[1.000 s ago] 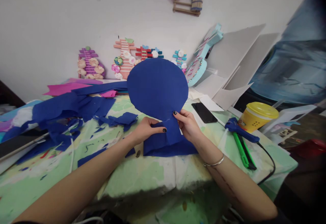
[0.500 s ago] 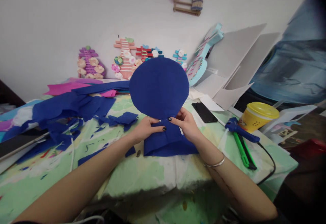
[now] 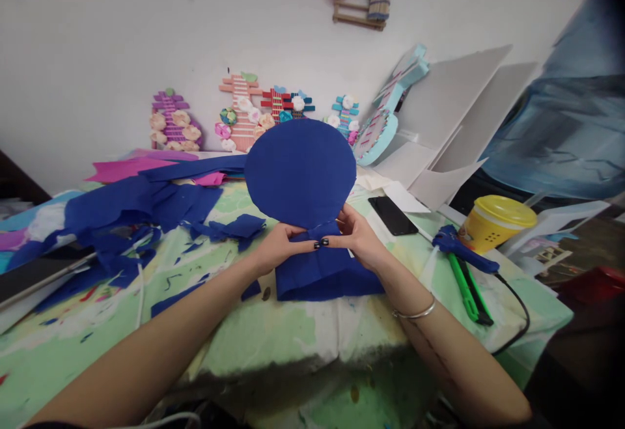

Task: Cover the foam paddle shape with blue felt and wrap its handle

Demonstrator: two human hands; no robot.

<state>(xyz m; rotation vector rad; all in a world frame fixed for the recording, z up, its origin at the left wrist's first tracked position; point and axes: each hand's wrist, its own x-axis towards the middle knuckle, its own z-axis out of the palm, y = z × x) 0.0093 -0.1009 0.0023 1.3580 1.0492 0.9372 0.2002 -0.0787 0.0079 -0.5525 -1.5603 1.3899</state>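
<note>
A round blue piece [image 3: 301, 172] stands upright, joined at its lower edge to a narrow blue neck. My left hand [image 3: 286, 247] pinches the left side of that neck, thumb in front and fingers behind. From the right, my right hand [image 3: 357, 239] grips the same neck, and the two thumb tips meet at its middle. Below the hands a wider folded blue sheet [image 3: 325, 279] rests on the table. A bit of white shows beside my right hand.
Blue scraps [image 3: 239, 228] lie left. A black phone [image 3: 392, 215], a blue glue gun [image 3: 463, 250] with a cord, a green cutter [image 3: 469, 289] and a yellow-lidded tub [image 3: 498, 221] are right. Decorated guitar shapes [image 3: 239, 113] stand along the wall.
The round piece has dipped slightly and shifted a little left. My thumbs have come together on the neck, my right thumb moving lower.
</note>
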